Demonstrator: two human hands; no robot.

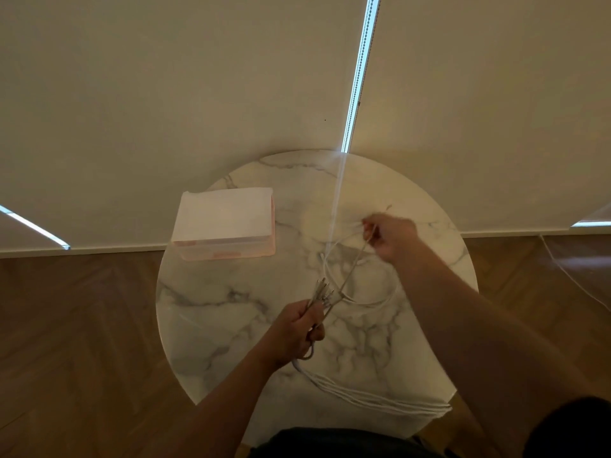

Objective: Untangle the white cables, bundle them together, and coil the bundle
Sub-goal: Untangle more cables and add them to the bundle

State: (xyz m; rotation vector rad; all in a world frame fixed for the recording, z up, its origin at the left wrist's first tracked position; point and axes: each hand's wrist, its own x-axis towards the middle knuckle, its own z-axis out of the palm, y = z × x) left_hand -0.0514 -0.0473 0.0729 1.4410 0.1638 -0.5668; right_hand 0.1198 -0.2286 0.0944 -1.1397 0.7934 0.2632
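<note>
Several thin white cables (363, 396) lie on a round marble table (211, 312). My left hand (297, 332) grips a bundle of them near their ends, and the metal plugs (322, 290) fan out above my fist. Below that hand the bundle trails right to the table's front edge. My right hand (390, 238) is raised over the far right of the table and pinches one cable, which runs taut down toward the plugs. A loose loop of cable (373, 300) rests on the marble between my hands.
A pale pink box with a white sheet on top (224, 223) stands at the table's back left. Closed roller blinds hang behind the table. Wooden floor surrounds it, and another thin cable (572, 279) runs across the floor at right.
</note>
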